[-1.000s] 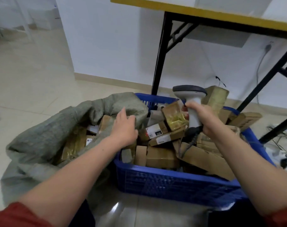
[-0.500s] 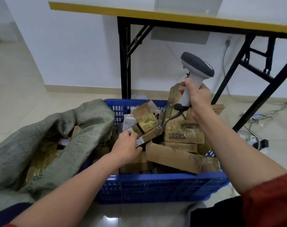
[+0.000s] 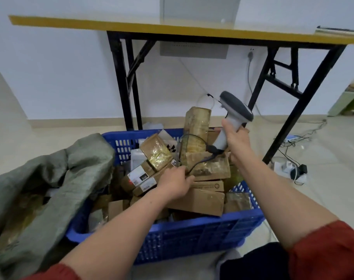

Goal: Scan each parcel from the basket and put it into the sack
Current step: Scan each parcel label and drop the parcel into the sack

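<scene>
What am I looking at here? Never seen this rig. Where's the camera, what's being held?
No robot: this is a person's two bare hands, filmed by one wide-angle camera worn on their head, looking forward and down. On the floor stands a blue basket piled with taped cardboard parcels; a grey-green sack with parcels inside slumps against its left side. A yellow-edged table stands behind. The right hand grips a corded barcode scanner, raised above the pile. The left hand reaches into the pile, fingers curled on a parcel's edge; exactly which one is hard to tell.
</scene>
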